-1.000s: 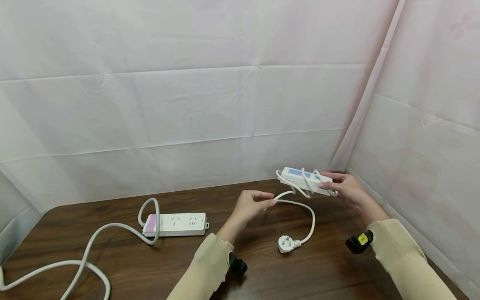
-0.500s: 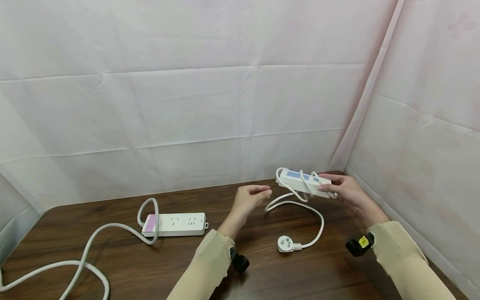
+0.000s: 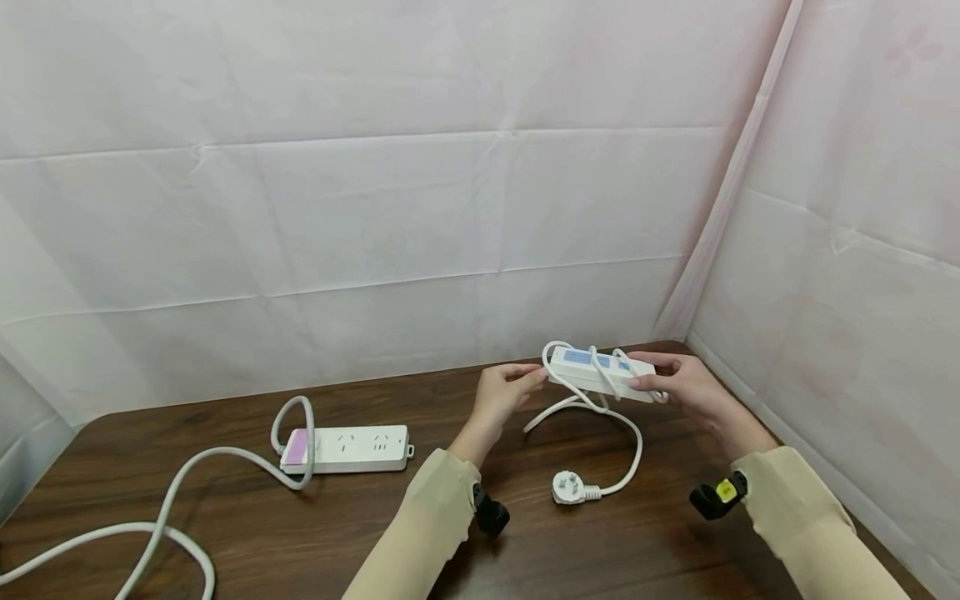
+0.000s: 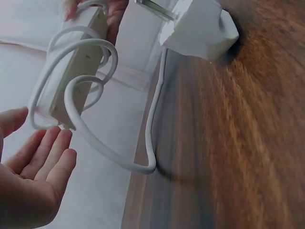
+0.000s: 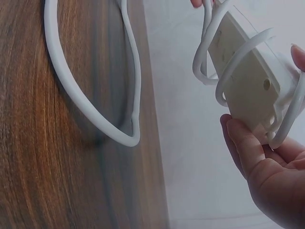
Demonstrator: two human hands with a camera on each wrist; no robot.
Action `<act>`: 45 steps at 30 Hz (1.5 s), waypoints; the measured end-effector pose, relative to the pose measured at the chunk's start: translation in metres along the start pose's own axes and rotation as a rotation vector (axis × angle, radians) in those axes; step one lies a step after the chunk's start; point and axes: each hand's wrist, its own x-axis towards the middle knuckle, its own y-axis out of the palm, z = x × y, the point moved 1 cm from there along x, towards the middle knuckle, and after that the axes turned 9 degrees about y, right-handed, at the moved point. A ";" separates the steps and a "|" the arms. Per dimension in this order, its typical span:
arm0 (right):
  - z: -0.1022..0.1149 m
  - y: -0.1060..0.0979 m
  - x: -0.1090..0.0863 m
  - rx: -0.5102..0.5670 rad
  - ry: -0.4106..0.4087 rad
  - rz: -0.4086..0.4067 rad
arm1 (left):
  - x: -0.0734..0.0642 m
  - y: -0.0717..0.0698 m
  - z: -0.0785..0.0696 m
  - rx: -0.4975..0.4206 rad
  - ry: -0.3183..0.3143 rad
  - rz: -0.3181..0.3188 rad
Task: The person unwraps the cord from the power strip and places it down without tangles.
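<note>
My right hand holds a white power strip with blue panels by its right end, raised over the table. Its white cord is wound around the strip in several loose loops. From there the cord trails down to the three-pin plug, which lies on the table with its prongs showing. At the strip's left end is my left hand, its fingertips right at the loop there. In the left wrist view, the left fingers are extended and the thumb stands apart from them.
A second white power strip with a purple panel lies on the left of the dark wooden table. Its thick white cord snakes to the front left. White sheeting hangs behind and to the right.
My left hand let go of the cord and moved up to the strip's left end. The right hand brought the strip slightly left and down. The loose cord spread wider on the table.
</note>
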 end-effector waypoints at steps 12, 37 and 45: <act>-0.004 0.000 -0.001 -0.006 0.006 0.000 | 0.010 0.007 0.008 0.094 0.043 -0.094; -0.008 0.002 0.001 0.015 -0.004 -0.034 | 0.002 0.008 -0.002 0.060 0.065 -0.154; -0.007 -0.001 -0.001 0.010 -0.010 -0.039 | 0.004 0.001 0.005 0.025 0.022 -0.138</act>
